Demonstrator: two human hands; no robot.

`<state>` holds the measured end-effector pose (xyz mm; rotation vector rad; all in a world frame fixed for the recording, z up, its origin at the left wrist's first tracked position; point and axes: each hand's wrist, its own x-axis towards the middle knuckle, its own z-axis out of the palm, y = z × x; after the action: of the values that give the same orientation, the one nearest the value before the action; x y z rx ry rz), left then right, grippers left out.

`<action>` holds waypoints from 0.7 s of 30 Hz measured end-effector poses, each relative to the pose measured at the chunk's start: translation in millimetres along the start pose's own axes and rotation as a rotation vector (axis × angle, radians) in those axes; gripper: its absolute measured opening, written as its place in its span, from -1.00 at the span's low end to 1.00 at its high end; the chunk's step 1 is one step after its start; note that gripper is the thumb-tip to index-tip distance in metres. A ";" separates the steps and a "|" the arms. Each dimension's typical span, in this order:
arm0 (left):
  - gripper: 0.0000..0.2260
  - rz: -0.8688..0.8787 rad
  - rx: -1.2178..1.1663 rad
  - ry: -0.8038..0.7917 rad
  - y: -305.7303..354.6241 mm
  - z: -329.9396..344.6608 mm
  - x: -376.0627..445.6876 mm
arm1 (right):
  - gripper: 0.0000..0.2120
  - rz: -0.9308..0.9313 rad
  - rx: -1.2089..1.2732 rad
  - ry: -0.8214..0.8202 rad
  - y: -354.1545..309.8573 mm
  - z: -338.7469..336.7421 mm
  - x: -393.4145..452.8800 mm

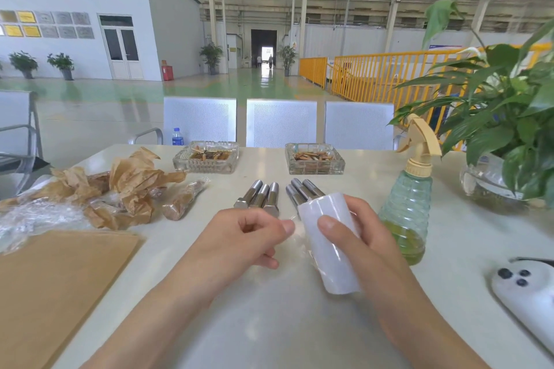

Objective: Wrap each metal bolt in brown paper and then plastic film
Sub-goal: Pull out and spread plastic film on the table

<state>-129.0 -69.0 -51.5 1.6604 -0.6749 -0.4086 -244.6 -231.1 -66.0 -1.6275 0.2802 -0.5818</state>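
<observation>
Head view: my right hand (356,237) grips the film roll (328,244) while my left hand (248,237) pinches its loose edge to draw film, bolts (260,198) waiting mid-desk.

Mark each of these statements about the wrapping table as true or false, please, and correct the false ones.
1. The right hand grips the roll of plastic film. True.
2. The left hand holds a bare bolt. False: it pinches the loose edge of the film beside the roll.
3. Six unwrapped bolts lie in two groups of three behind the hands. True.
4. The green spray bottle lies on its side. False: it stands upright, to the right of the roll.
5. A wrapped bolt lies next to the crumpled brown paper. True.
6. The two glass ashtrays are empty. False: both hold cigarette butts.
</observation>
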 end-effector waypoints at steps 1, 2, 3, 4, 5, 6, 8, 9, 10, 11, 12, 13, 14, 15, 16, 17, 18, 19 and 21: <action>-0.79 0.006 0.041 0.025 -2.1 3.6 -0.1 | -0.53 -0.069 -0.043 -0.001 -0.4 0.8 -0.9; -0.76 0.019 0.057 0.039 -3.8 6.7 -0.3 | -0.53 -0.127 -0.090 0.003 -1.1 0.9 -2.3; -0.74 0.031 0.053 0.043 -5.4 9.0 -0.1 | -0.52 -0.175 -0.141 0.010 -1.8 0.7 -3.5; -0.70 0.033 0.063 0.043 -6.6 10.0 0.1 | -0.51 -0.216 -0.186 0.013 -2.2 0.1 -4.6; -0.67 0.033 0.084 0.043 -8.2 10.4 1.2 | -0.50 -0.254 -0.225 0.009 -2.4 -0.5 -5.6; -0.65 0.037 0.128 0.057 -8.7 10.5 1.2 | -0.47 -0.289 -0.262 -0.001 -2.5 -0.9 -6.4; -0.66 0.079 0.270 0.129 -10.8 11.6 0.8 | -0.45 -0.337 -0.312 -0.016 -2.6 -0.9 -7.4; -0.68 0.111 0.359 0.172 -11.8 12.3 -0.1 | -0.45 -0.347 -0.318 -0.019 -2.4 -0.6 -7.5; -0.70 0.138 0.420 0.203 -10.9 12.7 -1.9 | -0.46 -0.353 -0.315 -0.019 -1.9 -0.2 -7.3; -0.75 0.149 0.427 0.213 -10.6 12.9 -2.7 | -0.47 -0.356 -0.303 -0.014 -1.4 0.0 -6.9; -0.82 0.125 0.348 0.196 -9.4 12.3 -3.2 | -0.50 -0.352 -0.276 -0.004 -1.3 -0.2 -6.5; -0.90 0.071 0.193 0.155 -6.9 12.0 -3.5 | -0.54 -0.339 -0.232 0.007 -1.3 -0.4 -5.8; -0.93 0.004 0.029 0.089 -4.9 12.0 -4.2 | -0.57 -0.323 -0.179 0.014 -1.6 -0.5 -4.9; -0.88 -0.042 -0.113 0.027 -3.2 12.3 -4.9 | -0.58 -0.311 -0.132 0.021 -1.7 -0.9 -3.7; -0.84 -0.065 -0.203 -0.011 -2.7 12.4 -4.3 | -0.58 -0.300 -0.097 0.028 -1.4 -1.5 -2.4; -0.83 -0.069 -0.269 -0.036 -1.6 12.7 -4.4 | -0.57 -0.288 -0.068 0.035 -0.9 -1.8 -1.1; -0.83 -0.066 -0.330 -0.053 0.3 13.2 -5.4 | -0.58 -0.277 -0.041 0.036 -0.8 -2.3 -0.3; -0.81 -0.066 -0.391 -0.066 1.5 13.7 -6.0 | -0.59 -0.269 -0.019 0.032 -0.5 -2.6 0.4; -0.67 -0.094 -0.515 -0.088 1.3 14.5 -5.8 | -0.62 -0.266 0.003 0.020 -0.4 -2.4 0.4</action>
<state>-142.5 -76.6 -53.7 1.1913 -0.5024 -0.6655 -245.6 -233.3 -65.4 -1.6689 0.0766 -0.7993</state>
